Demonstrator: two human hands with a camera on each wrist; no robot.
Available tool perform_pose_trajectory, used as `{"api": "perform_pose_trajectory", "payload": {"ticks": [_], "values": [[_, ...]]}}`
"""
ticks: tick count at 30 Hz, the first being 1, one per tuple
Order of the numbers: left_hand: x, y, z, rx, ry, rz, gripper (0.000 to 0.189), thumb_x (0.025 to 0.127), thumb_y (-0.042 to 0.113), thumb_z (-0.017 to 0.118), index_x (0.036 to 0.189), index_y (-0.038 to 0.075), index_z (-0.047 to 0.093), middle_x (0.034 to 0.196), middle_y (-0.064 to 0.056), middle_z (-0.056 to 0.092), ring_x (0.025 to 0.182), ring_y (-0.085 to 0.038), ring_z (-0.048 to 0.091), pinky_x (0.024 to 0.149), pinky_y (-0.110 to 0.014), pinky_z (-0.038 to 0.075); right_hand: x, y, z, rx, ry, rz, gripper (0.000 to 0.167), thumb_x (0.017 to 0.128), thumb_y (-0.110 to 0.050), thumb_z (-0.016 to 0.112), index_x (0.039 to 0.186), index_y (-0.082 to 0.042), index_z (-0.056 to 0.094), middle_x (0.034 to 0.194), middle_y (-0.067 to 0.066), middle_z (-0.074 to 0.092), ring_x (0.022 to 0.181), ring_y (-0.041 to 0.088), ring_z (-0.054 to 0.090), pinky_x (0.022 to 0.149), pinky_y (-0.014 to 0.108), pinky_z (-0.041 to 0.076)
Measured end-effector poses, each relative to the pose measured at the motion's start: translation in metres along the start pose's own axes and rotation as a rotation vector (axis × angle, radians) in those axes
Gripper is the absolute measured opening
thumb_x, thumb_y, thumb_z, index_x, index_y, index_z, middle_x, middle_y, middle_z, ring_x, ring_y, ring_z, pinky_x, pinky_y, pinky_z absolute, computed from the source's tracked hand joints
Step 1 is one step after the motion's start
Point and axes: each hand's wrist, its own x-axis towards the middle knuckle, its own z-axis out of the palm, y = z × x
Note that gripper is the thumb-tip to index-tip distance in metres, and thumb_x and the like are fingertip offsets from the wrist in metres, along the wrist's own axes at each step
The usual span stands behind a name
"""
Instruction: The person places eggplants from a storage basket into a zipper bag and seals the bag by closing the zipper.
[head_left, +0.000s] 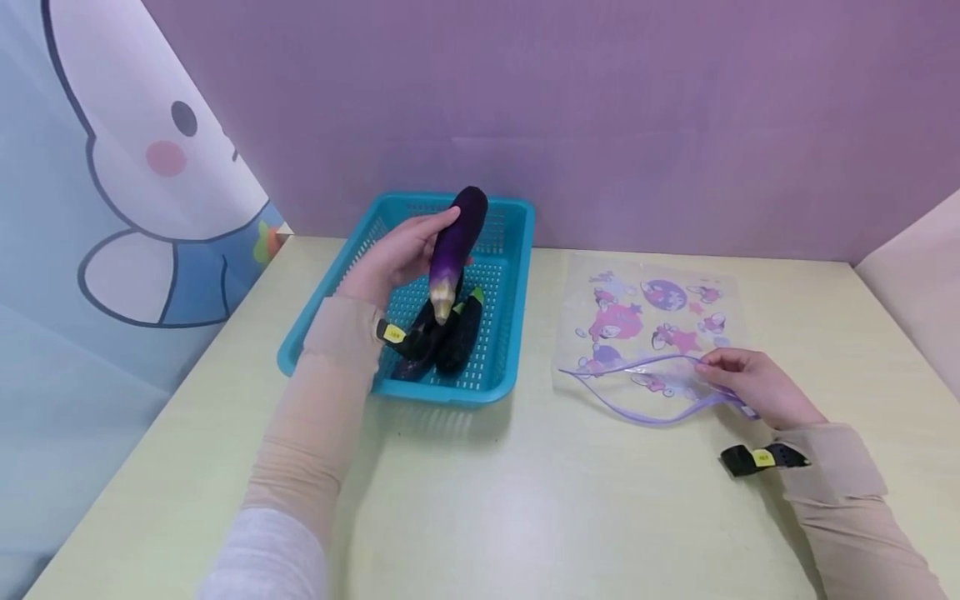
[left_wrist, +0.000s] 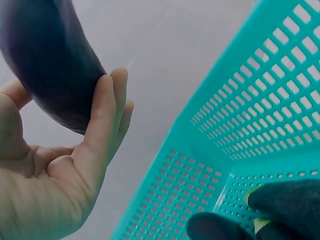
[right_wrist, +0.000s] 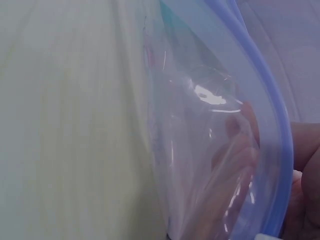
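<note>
My left hand (head_left: 401, 254) grips a purple eggplant (head_left: 459, 237) above a turquoise basket (head_left: 522, 292), its pale stem end tilted down toward me. In the left wrist view the fingers and thumb wrap around the eggplant (left_wrist: 52, 60). Several dark eggplants (head_left: 461, 333) lie in the basket's near part. My right hand (head_left: 757, 383) pinches the purple-edged mouth of a clear printed zip bag (head_left: 615, 321) lying flat on the table, and that mouth gapes. In the right wrist view, fingers show through the clear plastic (right_wrist: 200, 125) beside the bluish rim.
The pale table (head_left: 465, 500) carries the basket at left and the bag at right. A purple backdrop (head_left: 562, 125) stands along the far edge. A cartoon-printed cloth (head_left: 127, 250) hangs at the left, and a pale panel (head_left: 918, 275) borders the right.
</note>
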Motion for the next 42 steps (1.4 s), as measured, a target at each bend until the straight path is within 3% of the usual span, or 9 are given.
{"api": "perform_pose_trajectory", "payload": {"ticks": [6,17,27,33,42], "values": [[-0.003,0.002,0.01,-0.051,-0.049,-0.022,0.055,0.1,0.036,0.041,0.145,0.005,0.032,0.126,-0.019,0.05,0.085,-0.019,0.067,0.074,-0.027,0.055,0.001,0.0,0.0,0.002,-0.004,0.004,0.036,0.096,-0.027,0.055,0.108,0.006,0.058,0.079,-0.017,0.054,0.073,0.003,0.044,0.059,0.021,0.038],[-0.002,0.003,0.036,-0.015,-0.141,-0.022,0.052,0.101,0.036,0.037,0.14,0.002,0.035,0.108,-0.013,0.06,0.078,-0.018,0.068,0.069,-0.026,0.054,0.001,-0.004,0.001,-0.031,0.002,0.01,0.037,0.097,-0.029,0.055,0.109,0.005,0.057,0.079,-0.015,0.053,0.073,0.005,0.043,0.061,0.022,0.037],[0.001,0.0,0.06,-0.077,-0.167,-0.022,0.05,0.102,0.034,0.038,0.137,-0.002,0.038,0.095,-0.01,0.062,0.072,-0.019,0.067,0.066,-0.025,0.055,0.003,-0.002,0.0,0.002,-0.01,0.001,0.036,0.096,-0.029,0.055,0.109,0.005,0.058,0.08,-0.018,0.054,0.075,0.003,0.044,0.064,0.02,0.038],[0.002,0.0,0.071,-0.131,-0.175,-0.017,0.05,0.102,0.034,0.038,0.138,0.001,0.036,0.098,-0.011,0.059,0.073,-0.02,0.066,0.064,-0.025,0.055,0.003,-0.003,0.0,0.019,-0.018,0.008,0.035,0.096,-0.029,0.056,0.109,0.004,0.058,0.08,-0.019,0.054,0.075,0.003,0.044,0.064,0.02,0.038],[0.003,-0.002,0.089,-0.092,-0.26,-0.034,0.048,0.102,0.034,0.036,0.138,0.002,0.036,0.101,-0.013,0.059,0.075,-0.02,0.065,0.061,-0.024,0.052,0.005,-0.004,0.0,0.003,-0.02,0.017,0.036,0.096,-0.03,0.055,0.11,0.003,0.058,0.082,-0.017,0.054,0.076,0.004,0.044,0.064,0.02,0.038]]}}
